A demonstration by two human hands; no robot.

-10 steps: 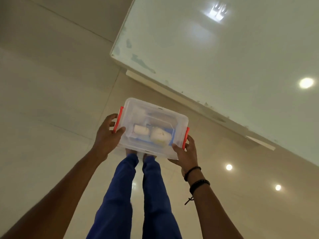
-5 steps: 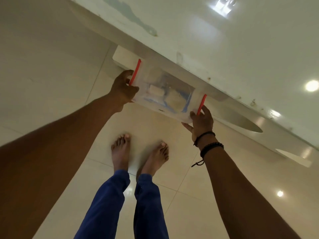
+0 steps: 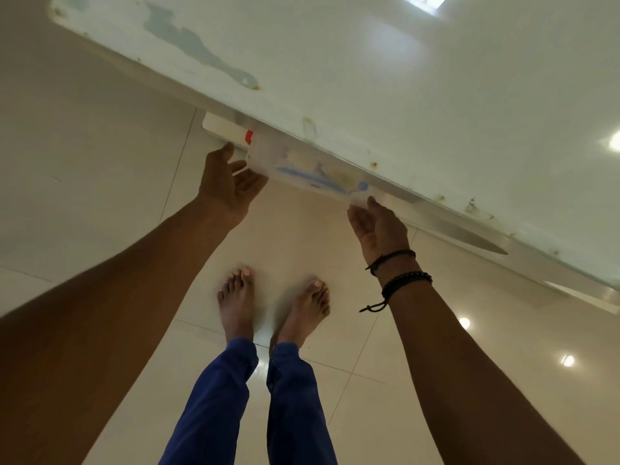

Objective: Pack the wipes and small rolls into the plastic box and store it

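Observation:
The clear plastic box [image 3: 295, 164] with a red latch [image 3: 249, 137] sits mostly under the white table's edge [image 3: 335, 147]. Only its near wall shows. Pale rolls and a blue wipes pack [image 3: 322, 181] are blurred inside it. My left hand [image 3: 224, 189] is at the box's left end, thumb raised, with spread fingers touching the lower corner. My right hand [image 3: 375, 226] has its palm open and its fingertips against the box's right near corner. Neither hand is on the handles.
The white tabletop [image 3: 419, 78], scuffed with grey patches, fills the upper right. A white ledge [image 3: 218, 124] sticks out below it, left of the box. My bare feet [image 3: 271, 303] stand on the glossy beige tile floor [image 3: 100, 146].
The box has slid further under the table, so only a strip shows. Both hands have let go of the red handles and now rest open against its near side.

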